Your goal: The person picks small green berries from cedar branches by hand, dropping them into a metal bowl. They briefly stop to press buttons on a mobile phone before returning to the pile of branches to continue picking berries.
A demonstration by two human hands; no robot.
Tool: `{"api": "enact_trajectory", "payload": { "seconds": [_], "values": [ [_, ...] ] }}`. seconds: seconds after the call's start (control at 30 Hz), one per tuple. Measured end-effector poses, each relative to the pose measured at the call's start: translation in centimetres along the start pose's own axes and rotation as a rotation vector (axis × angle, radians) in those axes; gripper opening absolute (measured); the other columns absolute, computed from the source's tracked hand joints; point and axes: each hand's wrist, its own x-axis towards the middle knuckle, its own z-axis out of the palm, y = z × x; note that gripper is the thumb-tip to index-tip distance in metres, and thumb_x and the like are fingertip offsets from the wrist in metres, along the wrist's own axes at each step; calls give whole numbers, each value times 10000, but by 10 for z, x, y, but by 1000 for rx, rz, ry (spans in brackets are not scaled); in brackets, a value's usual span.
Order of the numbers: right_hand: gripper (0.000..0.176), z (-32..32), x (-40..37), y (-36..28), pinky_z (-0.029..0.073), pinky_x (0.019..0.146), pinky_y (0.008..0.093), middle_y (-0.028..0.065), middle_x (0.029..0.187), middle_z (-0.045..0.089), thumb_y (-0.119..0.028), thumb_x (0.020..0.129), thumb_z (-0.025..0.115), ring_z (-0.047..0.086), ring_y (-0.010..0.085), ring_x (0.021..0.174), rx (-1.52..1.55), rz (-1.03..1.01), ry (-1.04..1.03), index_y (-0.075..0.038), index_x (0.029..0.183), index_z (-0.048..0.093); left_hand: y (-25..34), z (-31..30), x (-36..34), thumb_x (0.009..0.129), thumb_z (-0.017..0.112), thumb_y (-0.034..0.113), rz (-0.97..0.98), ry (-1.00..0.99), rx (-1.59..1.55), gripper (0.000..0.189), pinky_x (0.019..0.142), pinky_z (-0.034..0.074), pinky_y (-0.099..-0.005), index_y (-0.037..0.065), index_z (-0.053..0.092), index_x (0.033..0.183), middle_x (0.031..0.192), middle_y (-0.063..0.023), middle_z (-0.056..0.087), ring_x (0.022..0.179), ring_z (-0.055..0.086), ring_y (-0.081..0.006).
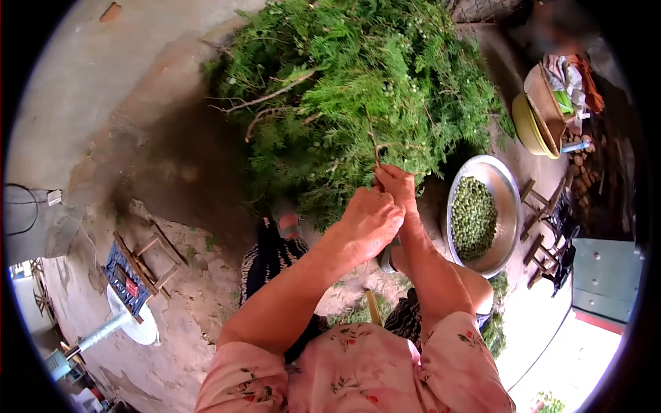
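Observation:
A large heap of green leafy branches [365,76] fills the upper middle of the view. My right hand [397,184] is closed around the woody stem of a branch [374,144] at the heap's lower edge. Just to its left and partly over the wrist lies my left hand [372,220], its fingers curled; what they hold, if anything, is hidden. To the right, a metal basin [508,227] holds many small green round fruits [473,217].
Small wooden stools [544,206] stand right of the basin, with a yellow tub [527,127] above them. At the left are a folding stool [162,251] and a white fan [141,327]. My legs are below the heap.

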Motion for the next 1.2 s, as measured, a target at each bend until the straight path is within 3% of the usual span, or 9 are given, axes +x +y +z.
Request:
{"api": "enact_trajectory", "payload": {
  "seconds": [0.1, 0.17, 0.37, 0.57, 0.6, 0.73, 0.87, 0.97, 1.2],
  "values": [
    [150, -7, -15, 28, 405, 488, 237, 19, 627, 569, -121, 808, 552, 485, 82, 527, -94, -170, -70, 7, 816, 629, -1, -1, 0, 659, 626, 99, 47, 55, -41, 167, 594, 466, -339, 64, 519, 782, 734, -71, 552, 704, 582, -218],
    [153, 1, -29, 64, 397, 484, 239, 0, 614, 554, -118, 807, 540, 479, 77, 539, 421, -232, 65, 2, 774, 629, 1, -6, 1, 692, 600, 96, -86, -76, -11, 155, 656, 472, -330, 54, 546, 831, 793, -80, 582, 783, 597, -219],
    [193, 4, -60, 48, 402, 472, 241, -2, 612, 554, -146, 832, 537, 494, 73, 539, -19, -83, 93, 1, 762, 640, -9, -19, -18, 743, 564, 107, -145, -134, -24, 334, 756, 448, -352, 22, 523, 1064, 902, -90, 594, 891, 573, -226],
    [171, -12, -41, 64, 447, 512, 343, 140, 588, 580, -142, 752, 564, 582, 219, 537, -537, -122, 87, -22, 636, 598, -26, -30, -13, 811, 524, 83, -249, -248, -189, 229, 581, 506, -329, 42, 529, 1036, 755, -99, 577, 678, 581, -244],
    [147, -13, -30, 77, 458, 568, 383, 196, 632, 567, -152, 706, 570, 580, 324, 608, -592, -217, 126, -28, 631, 592, -34, -33, -16, 810, 534, 89, -241, -172, -163, 225, 597, 504, -338, 43, 535, 1030, 759, -108, 584, 684, 583, -256],
    [148, -23, -13, 59, 475, 531, 345, 176, 578, 553, -145, 738, 581, 582, 233, 506, -1064, -418, 230, -13, 679, 614, -64, -33, -41, 817, 558, 179, -242, 223, -143, 211, 720, 470, -392, 52, 556, 986, 900, -109, 615, 829, 587, -290],
    [160, -15, 11, -26, 419, 429, 322, 131, 644, 579, -111, 788, 515, 530, 217, 475, -756, -815, 436, -22, 691, 606, -67, -56, -36, 834, 540, 202, -427, 35, -57, 216, 731, 462, -389, 71, 553, 1005, 946, -101, 605, 845, 577, -292],
    [233, -2, 39, -76, 406, 821, 410, 149, 990, 579, -142, 810, 545, 535, 302, 928, -952, -892, 474, -37, 1015, 581, -71, -62, -33, 837, 540, 204, -524, 33, -71, 241, 731, 462, -388, 96, 551, 1052, 988, -103, 605, 875, 579, -286],
    [185, 33, 72, -90, 442, 747, 420, 126, 918, 610, -203, 772, 610, 567, 321, 837, -1239, -491, 246, -40, 860, 598, -72, -69, -33, 840, 563, 167, -645, 485, -330, 221, 735, 466, -304, 68, 606, 1032, 954, -114, 636, 869, 609, -239]
  ]
}}
